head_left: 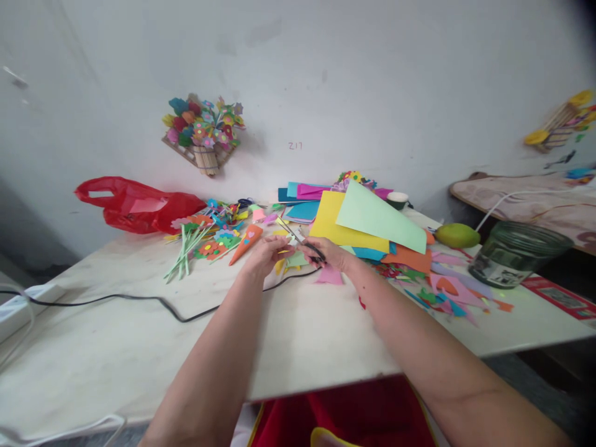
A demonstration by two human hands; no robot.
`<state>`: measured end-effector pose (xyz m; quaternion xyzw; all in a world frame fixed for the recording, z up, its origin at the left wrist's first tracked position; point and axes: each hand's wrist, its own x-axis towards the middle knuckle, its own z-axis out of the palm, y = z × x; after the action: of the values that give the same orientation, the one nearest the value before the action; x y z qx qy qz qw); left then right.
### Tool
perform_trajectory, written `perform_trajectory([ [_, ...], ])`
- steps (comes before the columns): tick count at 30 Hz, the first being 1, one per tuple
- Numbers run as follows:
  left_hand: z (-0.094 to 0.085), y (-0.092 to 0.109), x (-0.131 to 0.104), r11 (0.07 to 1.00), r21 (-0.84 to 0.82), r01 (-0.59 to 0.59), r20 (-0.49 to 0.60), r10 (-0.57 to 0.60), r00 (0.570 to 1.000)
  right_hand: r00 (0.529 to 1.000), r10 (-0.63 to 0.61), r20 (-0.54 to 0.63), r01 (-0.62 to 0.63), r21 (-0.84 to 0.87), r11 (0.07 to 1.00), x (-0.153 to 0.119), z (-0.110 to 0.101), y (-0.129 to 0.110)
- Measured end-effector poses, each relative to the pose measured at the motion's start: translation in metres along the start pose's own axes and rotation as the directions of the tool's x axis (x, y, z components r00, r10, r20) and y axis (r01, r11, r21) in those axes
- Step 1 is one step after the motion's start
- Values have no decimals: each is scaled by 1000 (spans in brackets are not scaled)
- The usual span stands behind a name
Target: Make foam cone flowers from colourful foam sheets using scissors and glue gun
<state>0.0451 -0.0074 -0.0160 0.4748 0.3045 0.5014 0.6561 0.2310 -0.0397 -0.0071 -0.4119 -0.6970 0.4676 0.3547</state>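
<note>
Black-handled scissors (pixel 315 249) are in my right hand (pixel 329 251), with their blades pointing up and left. My left hand (pixel 269 254) is closed in a pinch on a small pale green paper piece (pixel 295 236) beside the blades. An orange cone (pixel 246 244) with a pink heart lies left of my left hand. Yellow sheets (pixel 326 214) and a large pale green sheet (pixel 379 217) lie behind and right of my right hand. A pink scrap (pixel 330 275) rests just below the scissors.
A red plastic bag (pixel 139 208), light green strips (pixel 186 251) and paper flowers (pixel 212 249) lie left. A black cable (pixel 172 308) crosses the white table (pixel 307 347). Right are paper scraps (pixel 454 288), a green-yellow fruit (pixel 457 236) and a glass jar (pixel 516 251). Craft bouquets (pixel 205 133) hang on the wall.
</note>
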Motion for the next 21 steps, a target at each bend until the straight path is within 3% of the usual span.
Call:
perform_trajectory([
  [10,-4,-3,0,1000,7,-5,81,5,997,1000,12,28,-12,-22,1000,-5,1,-9],
  [21,-6,-4,2,1000,-8,27,80,-26,996,1000,17,24,-17,-32,999,-5,1,-9],
])
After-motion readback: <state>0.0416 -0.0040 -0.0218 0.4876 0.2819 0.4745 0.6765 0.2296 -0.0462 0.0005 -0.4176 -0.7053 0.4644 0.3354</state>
